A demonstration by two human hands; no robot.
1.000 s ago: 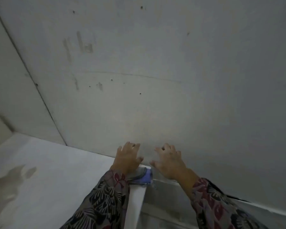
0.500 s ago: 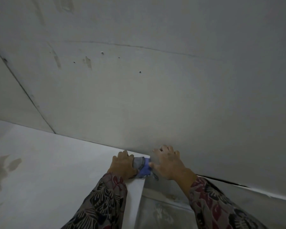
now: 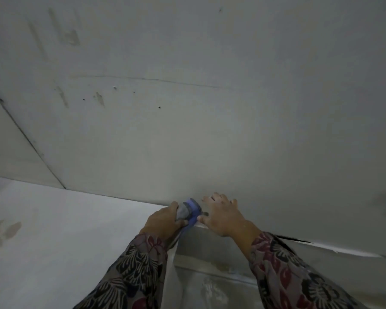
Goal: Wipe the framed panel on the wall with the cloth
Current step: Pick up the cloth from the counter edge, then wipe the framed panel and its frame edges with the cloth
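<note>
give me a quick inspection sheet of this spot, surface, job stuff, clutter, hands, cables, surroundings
surface: grey wall with scuffs, small holes and a thin line across it; no frame edge can be made out
job's things: blue and grey cloth bunched at the wall's lower edge
clutter: nothing seen
hands: left hand closed on the cloth; right hand spread flat on the wall, its thumb at the cloth
cables: nothing seen
surroundings: white ledge at lower left with dark stains; a dark gap runs along the wall's lower edge at right; patterned sleeves on both arms

White ledge below wall; dark stains, possibly damp, at left.
</note>
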